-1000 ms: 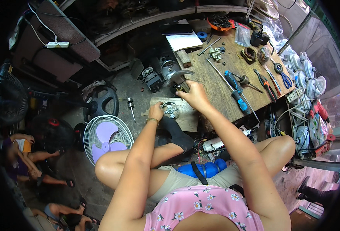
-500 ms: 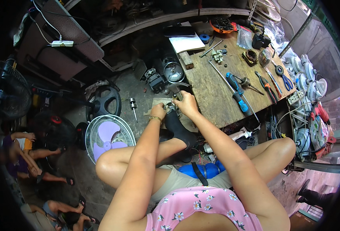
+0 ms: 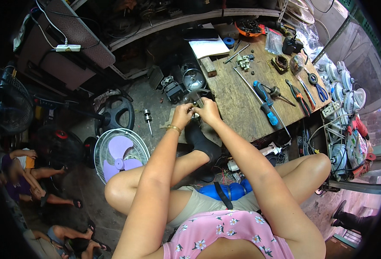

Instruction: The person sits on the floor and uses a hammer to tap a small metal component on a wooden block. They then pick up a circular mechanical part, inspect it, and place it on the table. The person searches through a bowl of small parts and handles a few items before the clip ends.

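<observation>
My two hands meet above the toe of my black boot [image 3: 194, 134], at the near left corner of the workbench. My right hand [image 3: 207, 111] is closed round what looks like a hammer [image 3: 197, 102], whose grey head shows just beyond my fingers. Beside it, my left hand [image 3: 183, 115] is closed in a pinch, its fingertips meeting those of the right. Whatever small piece lies between them is hidden by the fingers. Under the hands, next to the boot, lies a flat piece of wood or card [image 3: 168, 120].
The wooden workbench [image 3: 231, 103] carries blue screwdrivers [image 3: 269, 115], pliers [image 3: 297, 97], scissors [image 3: 321, 91] and a rotor [image 3: 276, 91]. A fan with purple blades [image 3: 120, 164] and a rotor on a shaft [image 3: 148, 121] are on the floor at left. Other people [image 3: 24, 175] sit at far left.
Both hands have come closer together and slightly up, off the boot's toe. The left hand has turned and shifted right, and the hammer's head has tilted beside the right hand.
</observation>
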Tool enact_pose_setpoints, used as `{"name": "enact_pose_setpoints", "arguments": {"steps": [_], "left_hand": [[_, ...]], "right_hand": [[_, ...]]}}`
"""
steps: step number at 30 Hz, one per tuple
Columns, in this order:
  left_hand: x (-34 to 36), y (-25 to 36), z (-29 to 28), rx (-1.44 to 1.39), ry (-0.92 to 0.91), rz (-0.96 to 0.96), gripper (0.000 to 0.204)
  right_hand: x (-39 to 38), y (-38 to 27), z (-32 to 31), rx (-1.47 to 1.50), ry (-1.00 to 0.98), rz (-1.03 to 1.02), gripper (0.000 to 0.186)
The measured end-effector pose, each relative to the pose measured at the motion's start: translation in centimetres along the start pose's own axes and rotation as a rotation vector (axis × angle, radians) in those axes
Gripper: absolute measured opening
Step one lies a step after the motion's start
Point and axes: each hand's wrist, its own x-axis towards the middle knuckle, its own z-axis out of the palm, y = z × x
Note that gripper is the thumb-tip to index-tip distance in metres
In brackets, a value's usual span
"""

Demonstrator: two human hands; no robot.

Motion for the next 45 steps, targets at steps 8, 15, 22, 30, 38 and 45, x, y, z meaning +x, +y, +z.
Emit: {"name": "enact_pose_setpoints", "arguments": {"steps": [8,15,22,30,38,45], "left_hand": [[-1.8,-0.8,0.5,-0.088,0.092,-0.146,0.011],[-1.8,0.0,1.1,-0.111,0.123,-0.177,0.009],[-2.1,-0.2,1.4,-0.048,0.101,-0.128,0.011],[-2.0,0.3,1.2,-0.026,0.077,-0.077,0.009],[-2.0,-0.3,1.6,-0.034,0.056,-0.076,0.015],[-2.2,-1.0,2.3,-0.092,0.07,-0.052,0.015]], "right_hand": [[0.0,-0.8,-2.7,0.337,0.081,-0.024,0.034],[0.2,-1.2,-5.6,0.279,0.211,-0.11,0.032],[-0.3,-1.2,-6.1,0.306,0.194,-0.074,0.034],[-0.4,-0.7,-5.7,0.288,0.165,-0.046,0.032],[-0.7,-1.1,-5.8,0.215,0.053,-0.042,0.03],[-1.3,-2.7,-5.9,-0.051,-0.117,-0.149,0.032]]}}
